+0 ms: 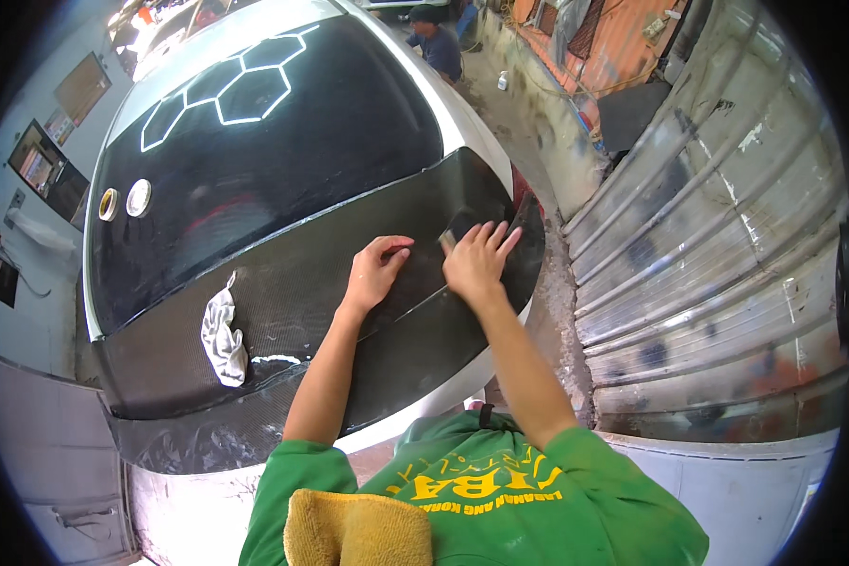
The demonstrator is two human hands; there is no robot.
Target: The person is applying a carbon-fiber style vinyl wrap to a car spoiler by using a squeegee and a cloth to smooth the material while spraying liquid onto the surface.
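A dark, woven-pattern trunk lid of a white car spreads out in front of me. My right hand presses down near the lid's right end, fingers spread. Under its thumb and fingers is a small dark block-like pad, partly covered by the hand. My left hand is beside it, over the lid, fingers curled toward the thumb; nothing shows between them. A crumpled white cloth lies farther left on the lid, by a whitish wet smear.
Two tape rolls, one yellowish and one white, rest on the dark rear window. Corrugated metal sheeting stands close on the right. A person is in the background. A yellow towel hangs at my front.
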